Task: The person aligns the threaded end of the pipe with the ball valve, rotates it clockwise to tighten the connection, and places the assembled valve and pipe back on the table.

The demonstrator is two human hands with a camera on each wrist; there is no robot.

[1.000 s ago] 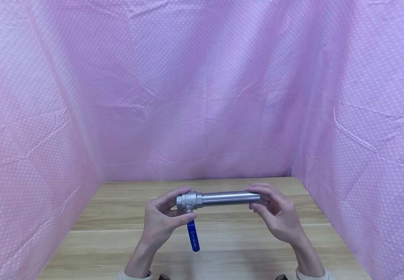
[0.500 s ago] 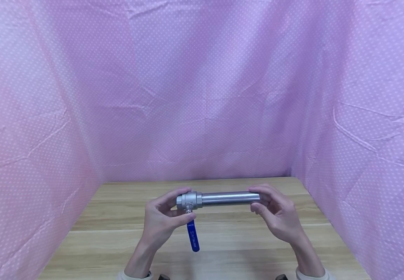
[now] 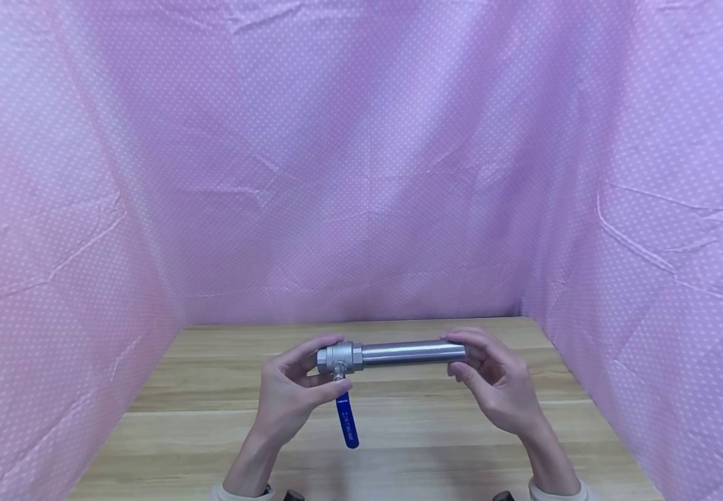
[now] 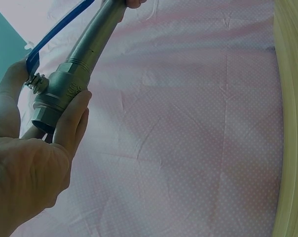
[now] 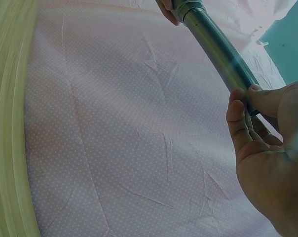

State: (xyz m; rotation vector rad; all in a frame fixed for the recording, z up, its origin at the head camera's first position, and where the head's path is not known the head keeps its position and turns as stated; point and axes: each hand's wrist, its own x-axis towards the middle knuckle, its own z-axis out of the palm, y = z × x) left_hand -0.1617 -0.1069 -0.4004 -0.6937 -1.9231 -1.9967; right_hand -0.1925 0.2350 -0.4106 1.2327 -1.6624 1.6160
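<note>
In the head view a silver ball valve (image 3: 339,357) is joined to a smooth steel pipe (image 3: 405,353) that runs level to the right. A blue lever handle (image 3: 347,421) hangs from the valve toward the person. My left hand (image 3: 289,390) grips the valve body, fingers behind it and thumb across the top of the lever. At the pipe's far end, my right hand (image 3: 502,383) pinches the tip between thumb and fingers. The left wrist view shows the valve's open hexagonal end (image 4: 44,118) facing the palm. Both hands hold the piece above the table.
A light wood-grain table (image 3: 211,417) lies under the hands. Pink dotted cloth (image 3: 367,174) hangs around its back and both sides. Two dark rounded objects (image 3: 294,495) poke in at the bottom edge, between the forearms.
The right fingers shift slightly at the pipe's end, and the lever sways a touch to the right. Otherwise the valve, pipe and left hand stay nearly in place.
</note>
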